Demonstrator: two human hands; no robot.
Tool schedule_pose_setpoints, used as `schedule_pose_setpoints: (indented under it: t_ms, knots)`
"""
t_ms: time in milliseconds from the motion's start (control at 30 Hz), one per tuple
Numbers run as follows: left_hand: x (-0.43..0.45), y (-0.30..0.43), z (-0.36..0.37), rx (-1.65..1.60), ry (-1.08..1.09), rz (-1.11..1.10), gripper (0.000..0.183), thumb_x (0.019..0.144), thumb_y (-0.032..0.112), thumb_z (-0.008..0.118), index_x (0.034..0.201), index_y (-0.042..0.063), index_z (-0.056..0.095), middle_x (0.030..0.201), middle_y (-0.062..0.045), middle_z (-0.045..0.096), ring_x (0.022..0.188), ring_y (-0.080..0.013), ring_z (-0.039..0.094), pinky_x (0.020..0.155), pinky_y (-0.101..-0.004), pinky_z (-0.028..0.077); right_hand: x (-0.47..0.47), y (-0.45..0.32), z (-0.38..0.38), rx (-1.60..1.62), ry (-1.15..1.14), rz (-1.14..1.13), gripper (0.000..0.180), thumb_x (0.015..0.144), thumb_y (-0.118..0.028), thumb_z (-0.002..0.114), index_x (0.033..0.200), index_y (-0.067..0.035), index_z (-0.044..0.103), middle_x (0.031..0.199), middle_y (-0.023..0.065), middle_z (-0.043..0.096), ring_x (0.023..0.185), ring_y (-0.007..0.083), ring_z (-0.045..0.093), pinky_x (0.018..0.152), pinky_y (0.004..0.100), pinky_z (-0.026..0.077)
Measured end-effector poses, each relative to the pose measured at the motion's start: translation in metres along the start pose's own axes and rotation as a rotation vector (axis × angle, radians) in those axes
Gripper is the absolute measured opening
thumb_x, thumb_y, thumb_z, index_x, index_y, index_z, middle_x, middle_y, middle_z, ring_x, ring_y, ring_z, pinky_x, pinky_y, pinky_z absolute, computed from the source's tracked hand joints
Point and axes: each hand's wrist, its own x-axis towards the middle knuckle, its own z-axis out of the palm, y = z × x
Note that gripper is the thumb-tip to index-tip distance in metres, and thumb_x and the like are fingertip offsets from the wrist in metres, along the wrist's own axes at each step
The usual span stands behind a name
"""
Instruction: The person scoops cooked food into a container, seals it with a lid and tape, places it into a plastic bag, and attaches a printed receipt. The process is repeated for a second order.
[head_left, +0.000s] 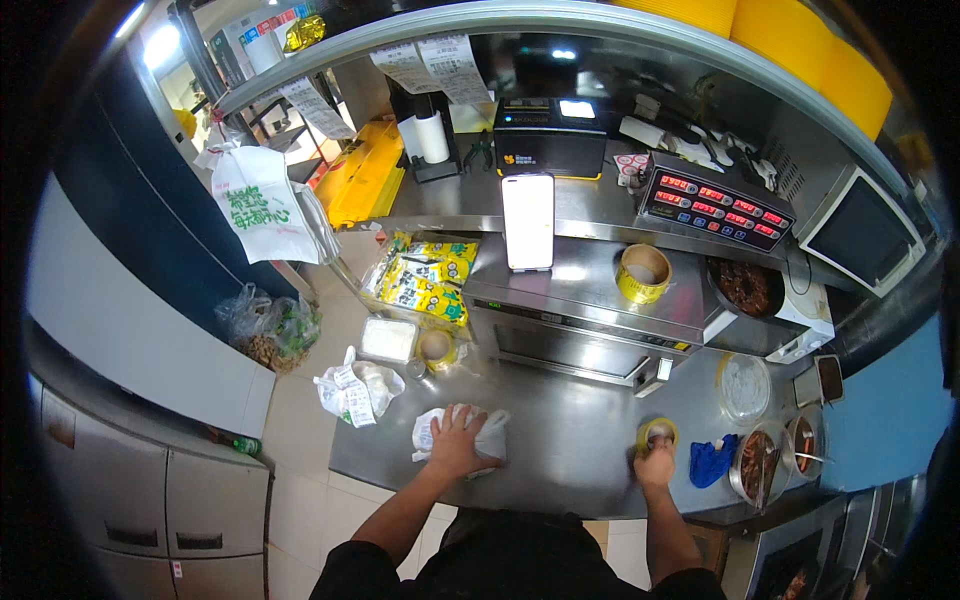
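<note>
My left hand (455, 444) lies spread over a white plastic bag (491, 433) near the front edge of the steel counter (559, 442). What the bag contains is hidden. Further right, my right hand (655, 463) grips a roll of yellow tape (645, 433), its fingers at the roll's core. A blue cloth (712, 460) sits just right of that hand. Beyond my left hand stands a tied white bag (384, 386) with a printed slip (358, 395) on it.
Behind are a white-lidded container (388, 340), another tape roll (436, 348) and yellow packets (427, 285). A steel oven (562, 341) bears a phone (528, 221) and a third tape roll (643, 274). Food containers (761, 459) line the right side. White bags (255, 199) hang at left.
</note>
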Motion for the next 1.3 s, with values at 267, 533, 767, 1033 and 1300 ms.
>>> schedule_pose_setpoints:
  t_ms: [267,533,767,1033,1300]
  knots:
    - [-0.005,-0.020,0.012,0.023,0.126,-0.131,0.105,0.053,0.071,0.075,0.139,0.020,0.046,0.146,-0.013,0.038,0.140,-0.0381,0.024,0.109,-0.0634,0.018,0.077,0.022,-0.004,0.261,0.234,-0.105,0.043,0.069,-0.005,0.069,0.109,0.001,0.056,0.111,0.0215,0.058,0.105,0.0369,0.055,0.092,0.0409,0.044]
    - [0.000,-0.042,0.013,-0.050,0.162,-0.157,0.104,0.051,0.069,0.077,0.138,0.019,0.048,0.145,-0.013,0.038,0.140,-0.0377,0.023,0.110,-0.0627,0.014,0.115,-0.064,-0.006,0.982,-0.086,0.066,0.019,0.082,-0.016,0.071,0.091,-0.002,0.061,0.087,0.0042,0.064,0.075,0.0148,0.059,0.070,0.0296,0.046]
    - [0.006,0.013,0.019,-0.122,0.302,-0.128,0.096,0.064,0.049,0.081,0.140,0.007,0.040,0.146,-0.019,0.032,0.140,-0.0381,0.022,0.110,-0.0600,0.019,0.064,-0.044,0.006,0.588,-0.013,-0.144,0.025,0.089,-0.022,0.062,0.076,-0.001,0.065,0.066,0.0070,0.062,0.064,0.0144,0.056,0.061,0.0325,0.045]
    - [0.014,0.130,0.044,-1.385,0.233,-0.087,0.103,0.072,0.035,0.082,0.144,-0.005,0.020,0.136,-0.024,0.038,0.127,-0.0349,0.039,0.107,-0.0422,0.033,-0.107,-0.029,-0.016,0.434,-0.579,-0.608,0.019,0.086,-0.019,0.068,0.097,-0.003,0.066,0.085,0.0118,0.068,0.075,0.0257,0.065,0.070,0.0330,0.053]
    - [-0.001,0.129,0.022,-1.472,0.182,-0.140,0.108,0.067,0.022,0.082,0.144,-0.008,0.011,0.135,-0.022,0.036,0.124,-0.0303,0.041,0.105,-0.0388,0.036,0.041,-0.057,0.030,0.984,-0.397,-0.213,0.017,0.090,-0.013,0.062,0.104,-0.003,0.061,0.081,0.0026,0.062,0.072,0.0110,0.059,0.062,0.0261,0.048]
